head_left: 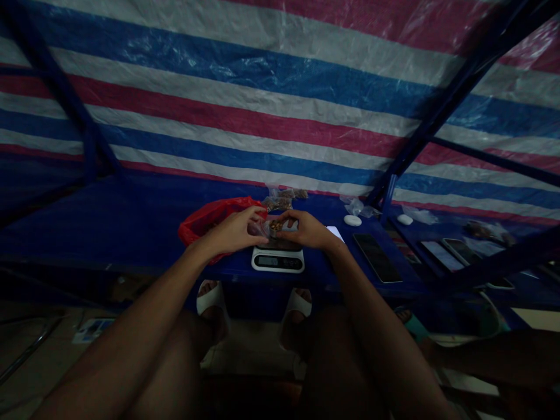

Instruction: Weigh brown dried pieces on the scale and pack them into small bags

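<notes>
A small clear plastic bag (pixel 272 226) with brownish pieces in it is between my two hands, above a white digital scale (pixel 278 261) with a dark display. My left hand (pixel 241 228) is closed on the bag's left side, thumb towards the right. From the right, my right hand (pixel 301 228) grips the same bag near the pieces. Just left of the scale, a red plastic bag (pixel 192 228) stands partly behind my left hand and forearm; its contents are mostly hidden.
Several filled clear bags (pixel 280 201) lie behind my hands. Right of me are a white rounded case (pixel 352 220), a dark phone (pixel 377 257) and crumpled clear plastic (pixel 356 206). Blue metal posts (pixel 411 146) frame the blue table (pixel 131 221). Another person's leg (pixel 494 356) shows at lower right.
</notes>
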Motion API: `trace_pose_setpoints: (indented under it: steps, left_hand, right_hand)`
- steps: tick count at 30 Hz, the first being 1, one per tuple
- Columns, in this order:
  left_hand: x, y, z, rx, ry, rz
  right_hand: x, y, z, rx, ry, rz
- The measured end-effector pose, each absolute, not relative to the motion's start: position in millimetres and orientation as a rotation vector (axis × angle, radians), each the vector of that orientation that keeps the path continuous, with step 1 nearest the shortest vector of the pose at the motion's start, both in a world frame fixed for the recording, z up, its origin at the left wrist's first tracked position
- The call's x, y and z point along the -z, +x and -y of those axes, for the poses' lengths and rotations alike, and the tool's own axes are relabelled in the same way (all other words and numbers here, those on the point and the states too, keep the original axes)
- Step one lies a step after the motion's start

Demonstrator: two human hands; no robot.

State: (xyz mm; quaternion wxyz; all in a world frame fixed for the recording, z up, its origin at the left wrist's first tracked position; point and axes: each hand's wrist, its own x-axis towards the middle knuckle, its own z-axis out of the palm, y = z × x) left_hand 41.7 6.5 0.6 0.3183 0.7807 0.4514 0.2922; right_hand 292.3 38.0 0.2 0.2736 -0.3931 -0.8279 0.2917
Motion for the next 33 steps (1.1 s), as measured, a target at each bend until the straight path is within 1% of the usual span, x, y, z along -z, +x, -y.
trace_pose_setpoints:
  steps: [7, 24, 27, 33]
  left_hand:
    - [3, 42, -7, -0.790, 2.121, -1.219]
    - [4, 43, -10, -0.842, 2.143, -1.171]
    - [2, 43, -7, -0.850, 2.122, -1.170]
    - [3, 42, -6, -0.887, 2.075, -1.114]
  right_hand:
    - [-8, 284, -32, -0.676, -1.029, 2.247]
    - [-15, 265, -28, -0.289, -0.805, 2.532]
    - [-17, 265, -27, -0.287, -0.799, 2.531]
    - [-16, 267, -27, -0.438, -0.763, 2.402]
